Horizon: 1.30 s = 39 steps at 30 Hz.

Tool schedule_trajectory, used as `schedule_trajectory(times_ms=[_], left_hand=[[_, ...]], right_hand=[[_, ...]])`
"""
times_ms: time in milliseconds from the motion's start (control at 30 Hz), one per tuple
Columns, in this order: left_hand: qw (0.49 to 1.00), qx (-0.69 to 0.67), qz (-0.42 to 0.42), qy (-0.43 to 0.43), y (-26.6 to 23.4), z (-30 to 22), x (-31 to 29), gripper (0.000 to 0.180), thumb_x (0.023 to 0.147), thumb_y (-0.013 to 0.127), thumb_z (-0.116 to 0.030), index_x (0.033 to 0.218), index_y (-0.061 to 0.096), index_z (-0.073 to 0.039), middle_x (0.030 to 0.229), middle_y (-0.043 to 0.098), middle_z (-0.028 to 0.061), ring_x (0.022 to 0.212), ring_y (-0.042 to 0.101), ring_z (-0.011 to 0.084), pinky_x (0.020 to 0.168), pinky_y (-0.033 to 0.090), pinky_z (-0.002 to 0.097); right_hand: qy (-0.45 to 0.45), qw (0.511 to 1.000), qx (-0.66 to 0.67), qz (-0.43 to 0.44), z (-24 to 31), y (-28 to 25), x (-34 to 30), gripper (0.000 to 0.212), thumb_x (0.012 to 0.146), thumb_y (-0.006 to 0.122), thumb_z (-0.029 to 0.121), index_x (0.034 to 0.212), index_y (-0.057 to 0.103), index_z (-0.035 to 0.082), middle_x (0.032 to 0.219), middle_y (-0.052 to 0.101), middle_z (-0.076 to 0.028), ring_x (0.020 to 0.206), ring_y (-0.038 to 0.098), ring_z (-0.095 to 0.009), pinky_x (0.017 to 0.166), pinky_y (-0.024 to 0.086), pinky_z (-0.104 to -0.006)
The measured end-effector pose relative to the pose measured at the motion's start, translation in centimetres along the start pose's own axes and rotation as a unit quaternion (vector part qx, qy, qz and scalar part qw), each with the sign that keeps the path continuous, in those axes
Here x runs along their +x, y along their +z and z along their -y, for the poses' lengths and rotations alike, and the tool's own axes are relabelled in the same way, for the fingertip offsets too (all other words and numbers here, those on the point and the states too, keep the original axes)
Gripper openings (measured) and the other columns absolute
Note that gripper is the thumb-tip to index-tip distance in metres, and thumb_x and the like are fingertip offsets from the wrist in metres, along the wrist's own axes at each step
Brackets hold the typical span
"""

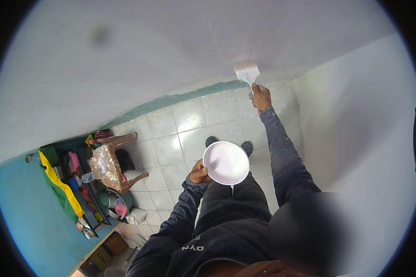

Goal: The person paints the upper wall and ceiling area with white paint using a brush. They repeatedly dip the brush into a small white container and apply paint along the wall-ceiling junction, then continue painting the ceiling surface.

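Observation:
My left hand [199, 172] grips the left side of a round white bowl [226, 162] in front of my body. White paint covers the inside of the bowl. Out ahead, my right hand [260, 97] is closed around the handle of a wide paintbrush [247, 72] with a white ferrule and pale bristles. The bristle tips lie against the whitish wall [180, 55], or very close to it. White specks dot my right sleeve.
A teal strip [171, 99] runs along the wall's foot above white floor tiles [164, 123]. At left stand a paint-stained wooden stool [107, 168] and a rack with a green and yellow cloth [62, 184]. Another white wall [356, 120] rises at right.

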<state>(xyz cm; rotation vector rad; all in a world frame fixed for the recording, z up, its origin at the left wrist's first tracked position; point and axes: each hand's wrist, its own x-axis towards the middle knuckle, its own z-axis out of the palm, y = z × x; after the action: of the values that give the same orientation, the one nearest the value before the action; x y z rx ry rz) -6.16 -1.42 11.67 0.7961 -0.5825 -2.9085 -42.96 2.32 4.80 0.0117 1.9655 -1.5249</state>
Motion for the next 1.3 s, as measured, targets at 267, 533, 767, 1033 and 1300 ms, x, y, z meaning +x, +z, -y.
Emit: schedule_trajectory(times_ms=[267,533,767,1033,1300], left_hand=[[1.0,0.009,-0.015,0.009,1.9,-0.6,-0.2,0.088,0.079,0.08,-0.04,0.142,0.038,0.005,0.129,0.056,0.0181,0.117,0.059,0.0304,0.098,0.05,0.0442],[1.0,0.02,-0.015,0.006,3.0,-1.2,-0.7,0.09,0.079,0.08,-0.045,0.14,0.039,0.006,0.127,0.058,0.0185,0.113,0.061,0.0286,0.094,0.053,0.0416],[0.999,-0.007,-0.024,0.021,3.8,-1.5,-2.4,0.088,0.079,0.08,-0.046,0.139,0.041,0.006,0.125,0.059,0.0182,0.111,0.062,0.0289,0.093,0.053,0.0412],[0.998,0.001,-0.057,-0.004,3.7,-0.5,-3.2,0.09,0.078,0.081,-0.045,0.14,0.04,0.006,0.126,0.058,0.0184,0.112,0.062,0.0294,0.095,0.052,0.0411],[0.998,-0.018,-0.052,-0.006,4.9,-1.4,-4.0,0.092,0.077,0.082,-0.043,0.142,0.037,0.006,0.128,0.057,0.0188,0.113,0.061,0.0299,0.095,0.052,0.0412]], right_hand=[[-0.163,0.98,-0.11,0.024,8.7,-1.5,-0.9,0.053,0.099,0.055,0.05,0.098,0.066,-0.001,0.063,0.054,-0.001,0.044,0.037,-0.006,0.039,0.03,-0.0234],[-0.201,0.976,0.067,0.055,16.4,0.9,-6.3,0.046,0.101,0.054,0.046,0.11,0.062,0.002,0.065,0.049,0.002,0.051,0.039,-0.003,0.045,0.031,-0.0187],[-0.132,0.987,-0.074,0.047,5.3,0.6,0.2,0.054,0.097,0.055,0.054,0.106,0.063,0.002,0.065,0.052,0.0,0.048,0.04,-0.007,0.045,0.033,-0.022],[-0.038,0.988,-0.151,0.016,10.9,-0.4,-4.0,0.058,0.101,0.045,0.05,0.092,0.066,-0.003,0.068,0.057,-0.004,0.063,0.053,-0.017,0.061,0.044,-0.0331],[-0.19,0.981,0.019,0.022,17.7,1.9,-8.1,0.053,0.098,0.055,0.054,0.102,0.064,0.002,0.072,0.052,0.0,0.058,0.042,-0.006,0.047,0.031,-0.0208]])
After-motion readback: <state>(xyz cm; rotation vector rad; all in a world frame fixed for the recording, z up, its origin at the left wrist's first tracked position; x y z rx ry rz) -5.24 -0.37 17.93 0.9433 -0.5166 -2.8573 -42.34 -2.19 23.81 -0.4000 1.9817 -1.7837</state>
